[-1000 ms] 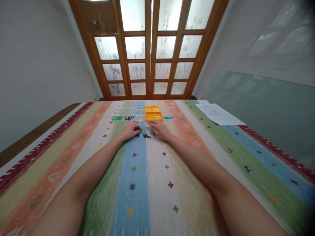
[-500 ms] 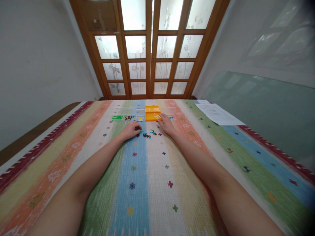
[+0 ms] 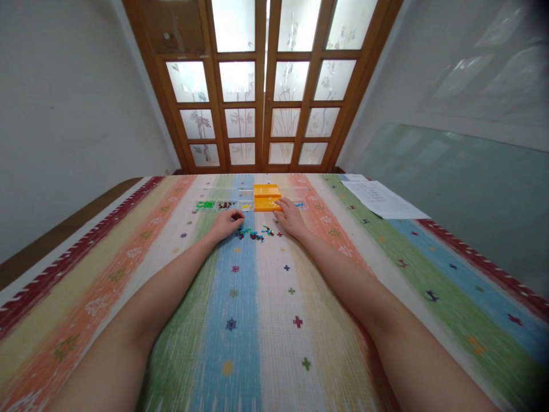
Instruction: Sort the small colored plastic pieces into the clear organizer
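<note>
Orange tray [image 3: 266,189] seemingly holds pale beads [image 3: 266,205]; right hand [image 3: 290,219] touches it, left hand [image 3: 227,223] lies near; fingers' [image 3: 279,205] grip cannot be told.

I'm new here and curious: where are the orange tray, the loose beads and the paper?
Orange tray [image 3: 266,191]: head view, on its bare far half.
Loose beads [image 3: 256,234]: head view, middle of the pile.
Paper [image 3: 380,198]: head view, centre of the sheet.

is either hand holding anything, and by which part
Cannot be told. The left hand curls beside the loose beads, the right hand lies by the orange tray; any pinched bead is too small to see.
</note>
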Available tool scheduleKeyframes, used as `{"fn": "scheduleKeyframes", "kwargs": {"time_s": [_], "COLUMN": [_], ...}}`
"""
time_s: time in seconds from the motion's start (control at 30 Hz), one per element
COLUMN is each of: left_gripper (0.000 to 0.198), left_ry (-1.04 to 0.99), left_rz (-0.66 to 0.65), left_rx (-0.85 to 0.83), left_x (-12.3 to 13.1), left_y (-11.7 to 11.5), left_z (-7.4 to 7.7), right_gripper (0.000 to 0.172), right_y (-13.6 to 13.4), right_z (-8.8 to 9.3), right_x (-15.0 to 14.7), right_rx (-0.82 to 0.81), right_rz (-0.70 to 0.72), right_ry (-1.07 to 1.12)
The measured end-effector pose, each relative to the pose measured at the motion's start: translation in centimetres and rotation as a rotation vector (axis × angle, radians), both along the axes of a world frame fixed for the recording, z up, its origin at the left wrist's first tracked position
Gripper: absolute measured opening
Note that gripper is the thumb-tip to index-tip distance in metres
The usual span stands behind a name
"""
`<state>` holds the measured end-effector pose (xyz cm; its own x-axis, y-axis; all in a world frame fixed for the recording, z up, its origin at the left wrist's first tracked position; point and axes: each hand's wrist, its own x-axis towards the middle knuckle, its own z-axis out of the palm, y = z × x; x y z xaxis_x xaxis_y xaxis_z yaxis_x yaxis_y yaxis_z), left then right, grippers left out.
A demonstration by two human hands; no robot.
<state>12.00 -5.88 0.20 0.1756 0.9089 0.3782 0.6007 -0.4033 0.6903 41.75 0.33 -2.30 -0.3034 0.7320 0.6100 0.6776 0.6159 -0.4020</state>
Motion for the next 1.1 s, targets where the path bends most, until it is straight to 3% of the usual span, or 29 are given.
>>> {"fn": "scheduleKeyframes", "kwargs": {"time_s": [0.2,0.43,0.57,0.83,1.0,1.1], "left_gripper": [0.014,0.017,0.018,0.015,0.029,0.034], "left_ry": [-0.326,-0.534,-0.630,-0.641,-0.629,-0.513], "left_rz": [0.165,0.417,0.497,0.537,0.535,0.557], "left_rx": [0.016,0.090,0.131,0.122,0.053,0.058], "left_x": [-3.0,-7.8,-9.3,-9.3,-9.3,-9.3], "left_y": [2.5,4.3,4.8,4.3,4.2,4.2], "left_z": [-1.2,-1.7,-1.9,-1.4,-1.6,-1.8], "right_gripper": [0.037,0.036,0.036,0.030,0.025,0.022], "right_y": [-0.3,-1.0,-1.3,-2.1,-2.1,-1.9], "right_z": [0.2,0.7,1.0,1.7,1.8,1.8], "right_x": [-0.1,-0.3,-0.4,-0.5,-0.5,-0.5], "right_rx": [0.015,0.019,0.004,0.003,0.012,0.000], "right_rz": [-0.006,0.000,-0.001,0.039,0.059,0.067], "right_ry": [-0.004,-0.030,-0.036,-0.018,-0.027,-0.035]}}
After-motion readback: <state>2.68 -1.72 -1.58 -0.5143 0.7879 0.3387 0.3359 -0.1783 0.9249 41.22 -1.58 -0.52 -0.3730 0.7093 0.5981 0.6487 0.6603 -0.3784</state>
